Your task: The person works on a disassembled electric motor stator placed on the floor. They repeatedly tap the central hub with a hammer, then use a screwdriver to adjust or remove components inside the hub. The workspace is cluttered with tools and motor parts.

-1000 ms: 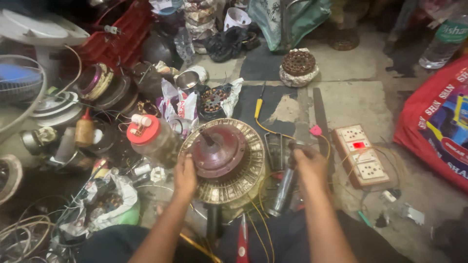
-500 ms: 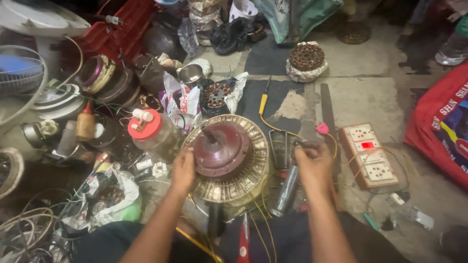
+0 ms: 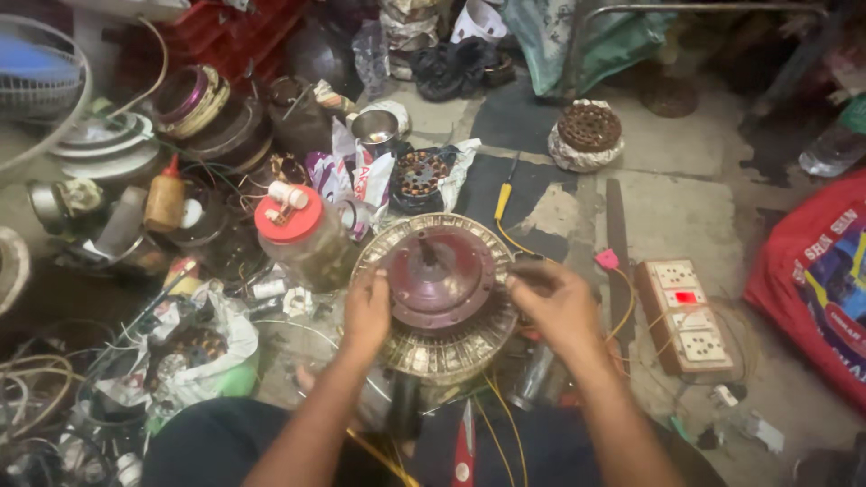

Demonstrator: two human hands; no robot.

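A round fan motor [image 3: 439, 298] with a maroon centre hub and a ring of copper windings sits in front of me on the floor. My left hand [image 3: 367, 311] grips its left side, fingers over the maroon hub's edge. My right hand [image 3: 550, 296] rests at its right edge, fingers pinched near the windings; what they pinch is too small to tell. Yellow wires [image 3: 496, 415] trail from under the motor toward me.
A red-lidded jar [image 3: 302, 239] stands left of the motor. A white socket board [image 3: 687, 316] with a red light lies to the right, a yellow-handled screwdriver [image 3: 503, 200] and a flat file [image 3: 617, 234] behind. Motor parts, a fan guard [image 3: 36, 90] and bags crowd the left; a red sack [image 3: 816, 289] far right.
My right hand has come in from the right to the motor's rim. My left hand stays on the motor. The view has shifted slightly.
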